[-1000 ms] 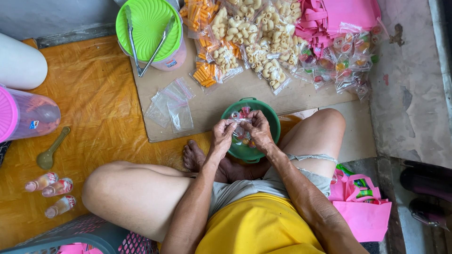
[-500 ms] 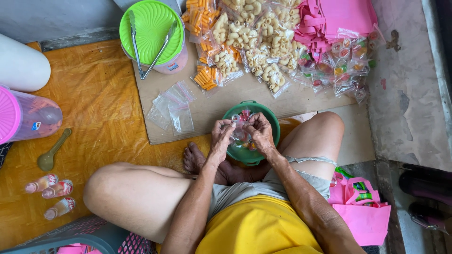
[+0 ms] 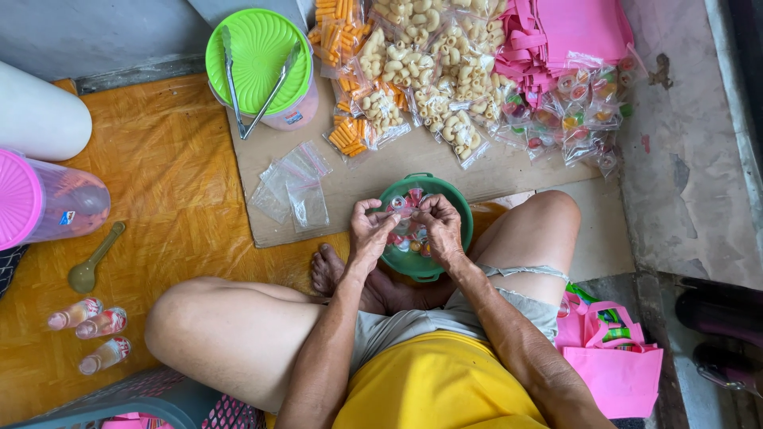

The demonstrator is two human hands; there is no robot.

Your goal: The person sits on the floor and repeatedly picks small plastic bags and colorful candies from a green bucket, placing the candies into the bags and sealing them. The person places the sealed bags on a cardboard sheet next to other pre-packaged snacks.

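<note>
Two hands, left hand (image 3: 369,230); right hand (image 3: 439,226), over round green plastic bowl (image 3: 457,208)

A home floor workspace: orange mat (image 3: 167,183), cardboard sheet (image 3: 381,171), bagged snacks (image 3: 413,71), pink bags (image 3: 572,32).

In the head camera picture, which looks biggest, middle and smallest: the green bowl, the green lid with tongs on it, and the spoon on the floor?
1. Green lid, largest, though only a little.
2. Green bowl, close to the lid in size; both hands cover part of it, so this order is unsure.
3. Spoon, clearly smallest.
</note>
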